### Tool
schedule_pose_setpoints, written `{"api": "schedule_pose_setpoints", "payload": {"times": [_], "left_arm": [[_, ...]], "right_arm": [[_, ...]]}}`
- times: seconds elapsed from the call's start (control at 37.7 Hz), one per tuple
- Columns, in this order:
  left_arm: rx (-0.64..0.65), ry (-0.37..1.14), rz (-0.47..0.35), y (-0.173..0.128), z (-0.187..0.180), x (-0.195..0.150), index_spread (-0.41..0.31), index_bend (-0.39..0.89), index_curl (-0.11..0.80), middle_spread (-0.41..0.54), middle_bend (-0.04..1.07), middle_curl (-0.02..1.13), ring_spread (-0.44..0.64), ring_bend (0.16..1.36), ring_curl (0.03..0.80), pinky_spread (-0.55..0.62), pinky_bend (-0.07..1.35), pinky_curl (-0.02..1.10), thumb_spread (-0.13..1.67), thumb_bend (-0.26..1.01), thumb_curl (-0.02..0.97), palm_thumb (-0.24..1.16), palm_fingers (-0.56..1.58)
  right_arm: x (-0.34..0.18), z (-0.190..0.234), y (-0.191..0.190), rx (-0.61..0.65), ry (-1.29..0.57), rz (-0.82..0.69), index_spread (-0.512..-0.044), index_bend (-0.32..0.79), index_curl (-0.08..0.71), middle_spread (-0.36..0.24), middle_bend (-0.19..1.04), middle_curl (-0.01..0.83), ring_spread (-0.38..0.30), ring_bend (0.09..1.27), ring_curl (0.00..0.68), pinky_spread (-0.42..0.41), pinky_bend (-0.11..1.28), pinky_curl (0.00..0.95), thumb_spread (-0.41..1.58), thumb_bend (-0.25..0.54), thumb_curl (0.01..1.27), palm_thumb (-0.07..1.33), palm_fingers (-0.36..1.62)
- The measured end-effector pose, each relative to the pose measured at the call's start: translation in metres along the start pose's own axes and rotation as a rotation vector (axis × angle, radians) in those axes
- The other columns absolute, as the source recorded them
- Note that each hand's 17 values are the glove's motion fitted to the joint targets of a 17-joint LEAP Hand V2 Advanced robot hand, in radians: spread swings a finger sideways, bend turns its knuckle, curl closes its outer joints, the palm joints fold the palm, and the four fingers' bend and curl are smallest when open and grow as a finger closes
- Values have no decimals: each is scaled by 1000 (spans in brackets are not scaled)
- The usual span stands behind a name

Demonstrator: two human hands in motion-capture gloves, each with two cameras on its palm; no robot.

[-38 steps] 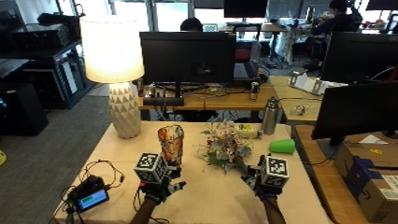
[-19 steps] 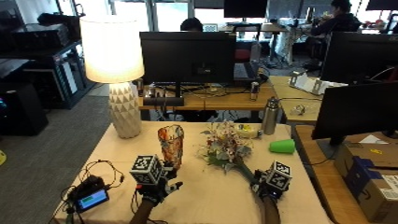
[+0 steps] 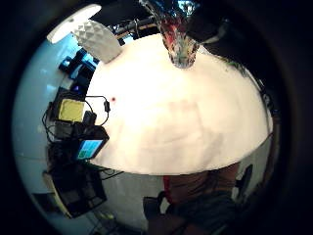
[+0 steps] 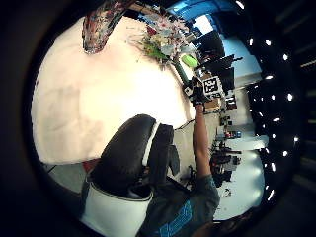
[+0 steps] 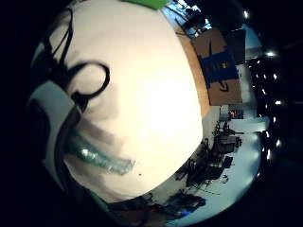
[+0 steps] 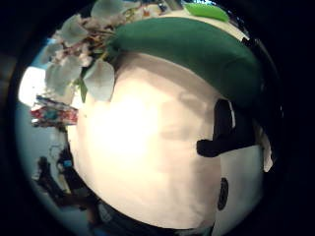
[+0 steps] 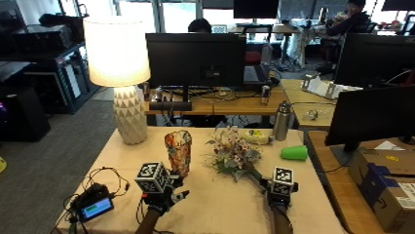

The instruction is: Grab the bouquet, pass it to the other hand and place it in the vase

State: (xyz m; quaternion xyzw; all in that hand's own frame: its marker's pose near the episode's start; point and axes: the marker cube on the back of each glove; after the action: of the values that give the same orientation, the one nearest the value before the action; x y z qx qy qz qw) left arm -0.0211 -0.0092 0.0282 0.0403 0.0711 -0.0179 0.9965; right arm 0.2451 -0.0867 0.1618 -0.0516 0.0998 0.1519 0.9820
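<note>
Moved since a moment ago: right hand (image 7: 280,187) has slid forward along the desk (image 7: 214,209) to the bouquet's stem end; left hand (image 7: 158,191) has barely shifted and sits near the foot of the vase (image 7: 178,152).
Bouquet (image 7: 232,155): lies on its side on the desk, blooms toward the vase, green-wrapped stems pointing back at the right hand. Not lifted.
Right hand state: the thumb-side palm view shows the green wrap (image 6: 197,51) filling the space close by the palm and a dark finger (image 6: 224,132) curling beside it, but I cannot tell whether it has closed on the stems yet.
Left hand state: I cannot tell from above whether its fingers are spread or curled; its palm views show only bare desk and the vase (image 3: 178,36), nothing held.
Risk 1: gripping only the tip of the stems, so the heavy flower head droops or slips on the lift.
Risk 2: the vase looks tall and narrow, and the left hand is near it; a bump during the handover could tip it.
Risk 3: blooms are wide, so they may catch the rim going in.
</note>
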Motion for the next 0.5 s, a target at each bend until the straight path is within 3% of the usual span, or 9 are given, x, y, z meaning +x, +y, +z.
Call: {"api": "schedule_pose_setpoints", "payload": {"times": [0.03,0.08,0.16,0.29,0.5], "left_arm": [[-4,-1,-2,0,1,-1,-60,117,225,100,194,343,243,646,290,387,471,344,1018,-25,278,93,250],[-8,-4,0,-2,4,-3,-60,117,225,100,194,344,243,646,290,387,471,345,1022,-25,279,93,250],[-3,-4,7,-5,6,-4,-60,116,225,100,196,346,243,646,290,387,470,345,1023,-25,280,93,251],[6,15,11,-10,6,-2,-59,116,226,100,196,348,241,646,291,387,470,346,1025,-25,281,93,250],[58,89,20,-18,-11,12,-59,114,226,100,192,349,238,655,295,386,470,347,1026,-25,283,92,254]], "right_arm": [[0,5,5,-34,-15,2,-266,102,228,-105,367,353,-64,542,300,58,604,313,1166,109,397,885,1081],[3,10,10,-31,-30,17,-263,-5,200,-137,431,389,-117,709,374,-79,654,351,1146,100,407,896,1271],[6,9,16,1,-31,46,-271,10,192,-155,507,431,-148,842,434,-153,725,393,1096,83,426,913,1337],[7,9,13,22,-51,70,-265,156,232,-172,641,493,-167,934,496,-219,739,426,985,44,462,932,1410],[9,-10,10,86,-171,100,-264,192,296,-176,718,540,-181,987,533,-258,763,453,874,-7,515,952,1386]]}}
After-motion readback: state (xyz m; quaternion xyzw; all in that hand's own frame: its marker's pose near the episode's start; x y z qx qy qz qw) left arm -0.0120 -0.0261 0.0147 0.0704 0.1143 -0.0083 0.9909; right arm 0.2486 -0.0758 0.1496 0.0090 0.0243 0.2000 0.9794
